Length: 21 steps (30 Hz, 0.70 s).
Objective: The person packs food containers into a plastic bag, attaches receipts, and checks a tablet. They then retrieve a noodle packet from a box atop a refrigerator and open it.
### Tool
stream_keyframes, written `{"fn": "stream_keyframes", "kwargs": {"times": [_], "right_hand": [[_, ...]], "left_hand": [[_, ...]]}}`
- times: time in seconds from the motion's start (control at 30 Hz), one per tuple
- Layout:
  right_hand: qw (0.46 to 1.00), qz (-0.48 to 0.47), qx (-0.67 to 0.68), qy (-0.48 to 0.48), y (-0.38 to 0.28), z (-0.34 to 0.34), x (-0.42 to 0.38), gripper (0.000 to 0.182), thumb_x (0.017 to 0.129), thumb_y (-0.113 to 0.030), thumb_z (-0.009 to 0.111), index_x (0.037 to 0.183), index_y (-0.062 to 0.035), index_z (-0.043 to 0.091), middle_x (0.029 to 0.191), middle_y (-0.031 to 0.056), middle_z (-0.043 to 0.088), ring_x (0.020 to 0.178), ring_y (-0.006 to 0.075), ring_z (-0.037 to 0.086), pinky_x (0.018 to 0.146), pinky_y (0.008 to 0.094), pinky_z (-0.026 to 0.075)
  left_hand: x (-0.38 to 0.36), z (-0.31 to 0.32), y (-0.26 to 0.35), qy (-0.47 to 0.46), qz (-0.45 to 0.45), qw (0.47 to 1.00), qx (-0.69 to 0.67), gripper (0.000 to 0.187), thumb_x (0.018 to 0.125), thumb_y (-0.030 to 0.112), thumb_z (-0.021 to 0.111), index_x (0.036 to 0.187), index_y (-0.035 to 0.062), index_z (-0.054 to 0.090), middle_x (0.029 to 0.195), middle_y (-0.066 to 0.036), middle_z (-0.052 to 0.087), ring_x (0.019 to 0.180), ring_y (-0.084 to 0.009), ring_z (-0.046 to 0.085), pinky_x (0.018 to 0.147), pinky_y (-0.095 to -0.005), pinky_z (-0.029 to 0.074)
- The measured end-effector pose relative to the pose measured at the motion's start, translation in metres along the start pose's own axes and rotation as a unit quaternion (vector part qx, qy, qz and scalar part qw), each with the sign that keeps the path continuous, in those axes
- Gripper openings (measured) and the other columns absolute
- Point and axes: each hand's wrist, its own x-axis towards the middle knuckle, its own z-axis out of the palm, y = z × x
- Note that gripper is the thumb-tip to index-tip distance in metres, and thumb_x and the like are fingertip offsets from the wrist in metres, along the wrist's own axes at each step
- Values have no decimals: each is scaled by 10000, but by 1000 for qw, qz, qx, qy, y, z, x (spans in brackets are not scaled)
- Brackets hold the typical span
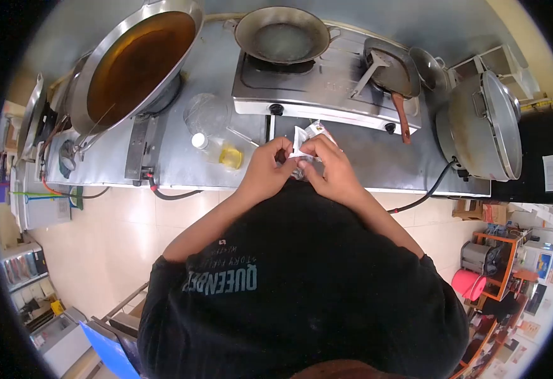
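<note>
Close to the counter's front edge, my left hand (267,168) and my right hand (332,169) meet with pinched fingers on a small white packet (299,140). Its pale corner stands up between the fingertips, and part with coloured print shows behind my right fingers. The lower part is largely covered by both hands. Left of my left hand is a clear plastic bottle (230,156) with a white cap and yellow liquid inside. A thin light-coloured utensil (242,135) lies between that bottle and the stove.
Beyond my hands a two-burner gas stove (327,104) carries a wok (283,38) and a square pan (393,69) with a spatula on it. At left stands a large wok (141,63) of brown liquid; at right, a big lidded pot (481,129). A clear round dish (207,114) sits behind the bottle.
</note>
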Motion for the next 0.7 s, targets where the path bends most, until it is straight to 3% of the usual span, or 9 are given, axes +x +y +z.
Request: {"fn": "stream_keyframes", "kwargs": {"times": [0.1, 0.2, 0.3, 0.4, 0.53, 0.57, 0.67, 0.7], "right_hand": [[999, -8, 36, -15, 11, -21, 1, 67, 850, -6, 690, 909, -7, 659, 920, 144, 614, 868, 319, 625, 818, 392, 500], [997, -43, 58, 0, 25, -41, 2, 71, 843, 2, 698, 908, -4, 670, 912, 140, 632, 817, 303, 634, 785, 380, 506], [995, -86, 58, 9, 31, -57, 1, 83, 843, 22, 695, 921, -1, 679, 906, 132, 634, 795, 277, 637, 755, 349, 511], [993, -89, 67, 26, 37, -70, -1, 100, 846, 39, 688, 938, -1, 688, 893, 119, 626, 788, 250, 635, 718, 319, 510], [992, -105, 58, 34, 44, -77, 0, 98, 861, 30, 680, 951, -5, 699, 877, 104, 617, 790, 217, 632, 677, 305, 506], [993, -95, 62, 21, 48, -78, -1, 73, 865, 10, 680, 936, -7, 678, 874, 117, 612, 788, 247, 632, 699, 322, 507], [994, -99, 27, -30, 42, -86, 8, 77, 858, -14, 691, 923, -14, 648, 874, 134, 607, 788, 289, 628, 715, 342, 501], [993, -101, 38, -55, 38, -89, 11, 99, 846, -17, 695, 902, -15, 613, 872, 146, 603, 788, 322, 618, 717, 356, 493]], "left_hand": [[7, 14, 0, 4, 61, 998, -26, 114, 900, 25, 667, 976, 2, 584, 834, 9, 512, 739, -52, 467, 667, -231, 410], [11, 20, 6, -47, 64, 986, -147, 180, 873, -31, 630, 1050, -10, 654, 991, -43, 575, 875, -103, 530, 747, -245, 429], [28, 31, -6, -70, 172, 975, -126, 374, 865, -57, 621, 1228, 14, 675, 1092, -66, 563, 931, -140, 541, 790, -243, 430], [38, 43, 0, -48, 228, 972, 17, 475, 841, -50, 669, 1305, 55, 662, 1096, -88, 567, 937, -166, 555, 801, -250, 445], [43, 56, 14, -21, 216, 976, 0, 368, 795, -42, 713, 1152, 46, 718, 1036, -79, 601, 869, -168, 604, 739, -280, 495], [41, 61, 22, 2, 201, 980, -2, 226, 795, -38, 713, 1012, 26, 712, 978, -65, 604, 813, -166, 613, 703, -290, 504], [41, 61, 17, 10, 215, 975, 56, 148, 798, -35, 711, 931, 20, 678, 962, -68, 602, 804, -175, 615, 688, -296, 506], [39, 60, 22, 7, 204, 977, 57, 111, 803, -36, 702, 876, 19, 640, 958, -82, 603, 800, -215, 620, 687, -309, 506]]}}
